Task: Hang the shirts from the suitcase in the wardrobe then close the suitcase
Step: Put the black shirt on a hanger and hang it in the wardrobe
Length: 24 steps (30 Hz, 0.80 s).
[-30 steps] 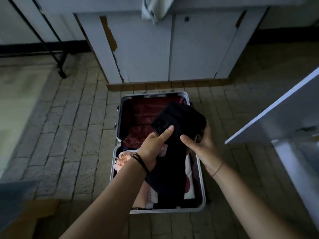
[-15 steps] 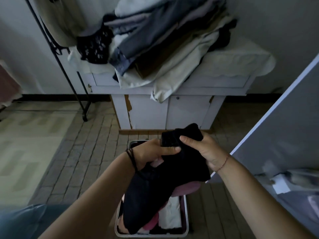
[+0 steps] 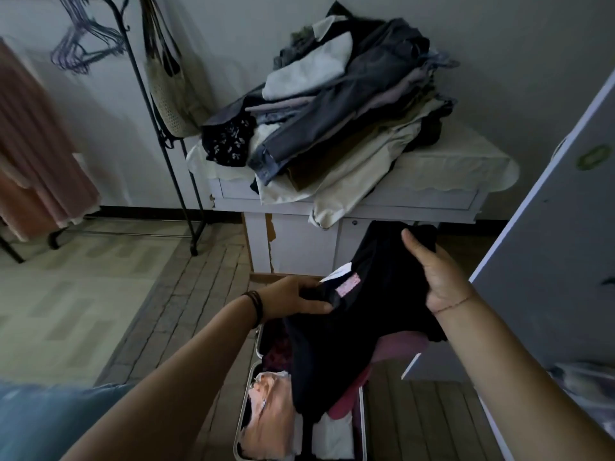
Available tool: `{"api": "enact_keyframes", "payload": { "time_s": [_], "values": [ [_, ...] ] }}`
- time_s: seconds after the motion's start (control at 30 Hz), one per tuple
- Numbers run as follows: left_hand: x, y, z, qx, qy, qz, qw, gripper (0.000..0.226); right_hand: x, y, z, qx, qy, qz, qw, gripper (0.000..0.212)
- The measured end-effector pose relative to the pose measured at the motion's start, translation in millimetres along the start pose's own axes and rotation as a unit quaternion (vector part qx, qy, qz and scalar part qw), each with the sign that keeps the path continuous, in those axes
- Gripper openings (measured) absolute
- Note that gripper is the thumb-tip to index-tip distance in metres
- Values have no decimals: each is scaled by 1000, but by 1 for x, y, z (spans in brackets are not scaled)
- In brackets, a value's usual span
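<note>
Left hand (image 3: 293,299) grip clamped on black shirt (image 3: 359,331) lower edge, right hand (image 3: 436,277) grip clamped on upper edge. Shirt stretched between grips, probably unfolding for hanging. Suitcase (image 3: 362,424) open below.

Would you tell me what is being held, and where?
A black shirt: the left hand pinches it beside the label, the right hand grips its top edge.

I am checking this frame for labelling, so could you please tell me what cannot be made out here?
Head view:
- The suitcase: much of it is hidden by the black shirt, and its near end is cut off by the bottom edge.
- The right hand: its fingers are hidden behind the shirt.
- The wardrobe: the interior is cut off by the right edge; mainly its door shows.
- The hangers at top left: blurred, count unclear.
</note>
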<state>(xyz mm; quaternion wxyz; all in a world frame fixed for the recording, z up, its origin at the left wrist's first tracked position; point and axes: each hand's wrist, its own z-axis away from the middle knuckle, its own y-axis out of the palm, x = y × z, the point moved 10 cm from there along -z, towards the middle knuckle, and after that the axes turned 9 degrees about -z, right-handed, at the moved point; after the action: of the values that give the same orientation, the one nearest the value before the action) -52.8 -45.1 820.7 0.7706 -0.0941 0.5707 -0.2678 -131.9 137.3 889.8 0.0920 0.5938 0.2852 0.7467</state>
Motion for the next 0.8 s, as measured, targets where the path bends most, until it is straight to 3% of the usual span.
{"api": "enact_keyframes", "payload": {
  "time_s": [0.17, 0.27, 0.33, 0.43, 0.53, 0.63, 0.8],
  "values": [
    [23, -18, 10, -92, -17, 72, 993, 44, 1, -35, -1, -58, 6, -50, 997, 45],
    [23, -38, 17, -198, -8, 179, 964, 33, 2, -54, 2, -86, -4, -17, 996, 79],
    [10, -45, 18, -225, 10, 203, 953, 30, 6, -66, 4, -104, -22, 24, 994, 100],
    [-15, -56, 19, -244, 34, 195, 949, 17, 16, -73, 6, -100, -42, 34, 994, 62],
    [-40, -67, 19, -264, 63, 245, 931, 10, 30, -75, 3, -76, -75, 58, 993, 60],
    [-61, -81, 17, -291, 87, 277, 912, 6, 41, -73, 3, -72, -92, 79, 990, 20],
    [-68, -93, 13, -331, 88, 234, 910, 7, 59, -66, -3, -50, -129, 128, 982, 22]
  ]
}}
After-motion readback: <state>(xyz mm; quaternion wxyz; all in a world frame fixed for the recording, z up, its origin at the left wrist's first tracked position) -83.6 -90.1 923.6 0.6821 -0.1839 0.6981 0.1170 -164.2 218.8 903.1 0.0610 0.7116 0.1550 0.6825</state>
